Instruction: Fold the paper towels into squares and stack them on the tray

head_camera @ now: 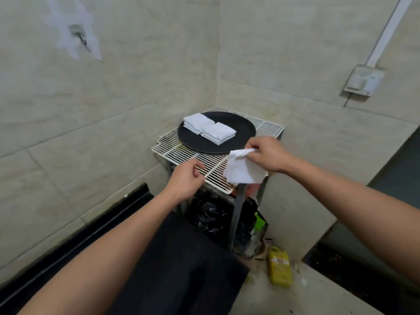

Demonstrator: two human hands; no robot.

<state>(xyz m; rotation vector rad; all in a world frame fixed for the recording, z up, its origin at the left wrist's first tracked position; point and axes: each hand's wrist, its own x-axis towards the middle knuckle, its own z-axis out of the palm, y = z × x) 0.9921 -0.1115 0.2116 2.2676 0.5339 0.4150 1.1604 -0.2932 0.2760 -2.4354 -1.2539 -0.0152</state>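
Over the rack's (211,170) near right corner, the right hand (266,155) pinches a crumpled towel (243,175) by its top edge, and the sheet hangs down. The left hand (185,180), fingers loosely curled and holding nothing, hovers at the near edge. Farther back, a black tray (242,128) carries two folded stacks (218,133) side by side.

The soft white paper towel (244,170) pinched in my right hand (268,155) looks thin and crinkled. The folded white paper squares (218,133) lie smoother on the round black tray (242,130), which is matt. Beneath is a white-coated wire rack (181,153), its coating stained at the front. The black plastic bag (211,214) below shines.
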